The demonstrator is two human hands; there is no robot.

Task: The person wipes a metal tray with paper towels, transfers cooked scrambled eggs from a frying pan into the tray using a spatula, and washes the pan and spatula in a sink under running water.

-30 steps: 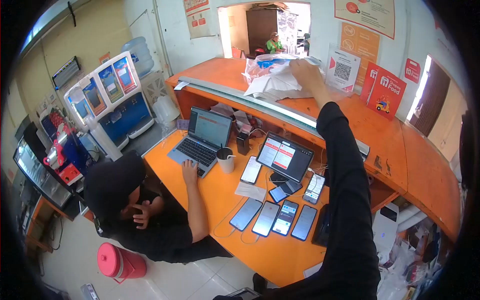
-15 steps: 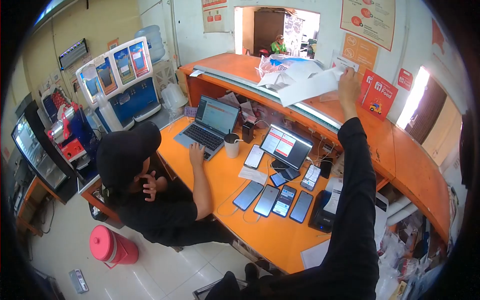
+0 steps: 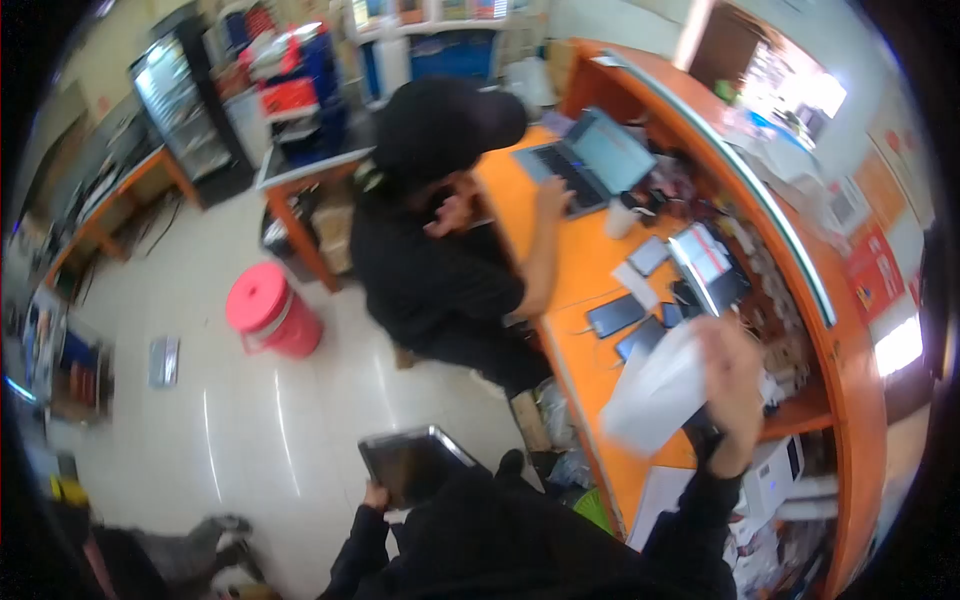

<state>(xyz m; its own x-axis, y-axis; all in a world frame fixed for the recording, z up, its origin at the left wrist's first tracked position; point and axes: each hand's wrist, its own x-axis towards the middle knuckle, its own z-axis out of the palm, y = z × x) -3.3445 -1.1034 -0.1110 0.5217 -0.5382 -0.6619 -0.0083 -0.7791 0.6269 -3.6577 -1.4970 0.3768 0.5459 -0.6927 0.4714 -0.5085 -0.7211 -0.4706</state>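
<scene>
My right hand is closed on a white paper, blurred by motion, above the orange desk. The paper hides part of the row of phones; one phone shows beyond it. Low in the view, my left hand grips the left edge of a dark tablet-like device with a silvery rim, held over the floor. Beside the desk sits a person in a black cap, one hand on the laptop.
A raised orange counter curves along the right. On the tiled floor stands a red bucket, with a flat grey object farther left. Part of another person shows at the lower left. A cup stands near the laptop.
The view has swung left and down. My right hand has brought the white paper from the raised counter to above the desk. My left hand and the dark device have come into view.
</scene>
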